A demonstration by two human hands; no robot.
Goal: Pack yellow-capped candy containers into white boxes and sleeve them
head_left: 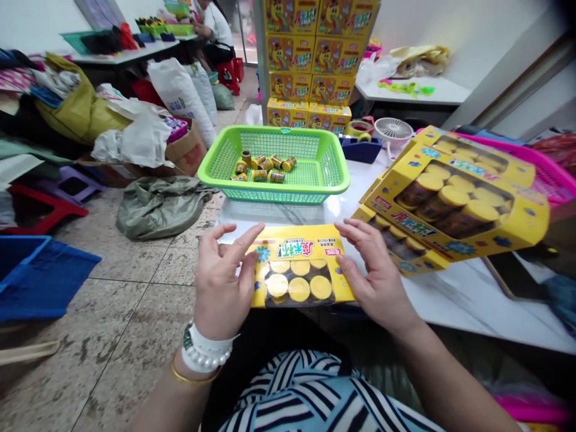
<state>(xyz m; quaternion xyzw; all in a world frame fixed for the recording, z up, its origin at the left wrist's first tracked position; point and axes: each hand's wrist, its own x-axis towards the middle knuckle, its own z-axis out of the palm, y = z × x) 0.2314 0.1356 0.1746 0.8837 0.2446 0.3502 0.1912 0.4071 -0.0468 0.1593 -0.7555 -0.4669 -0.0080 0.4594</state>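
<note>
A yellow display box (297,246) with a clear window lies at the near edge of the white table, its printing upside down to me. Through the window show several small tubs with round yellow lids (299,289). My left hand (225,282) holds the box's left end, thumb on the top face and fingers toward the far edge. At the other end my right hand (375,273) grips it the same way. The undersides of both hands are hidden. Beyond the box stands a green basket (274,193) with several small yellow-and-brown tubs (260,175) in it.
More filled yellow boxes (454,198) lean in a tilted stack at right, beside a phone (513,279). Behind are a tape dispenser (361,149), a small fan (393,129) and stacked cartons (310,60). Sacks (180,96) and a blue crate (40,276) occupy the left floor. A person (218,30) sits far back.
</note>
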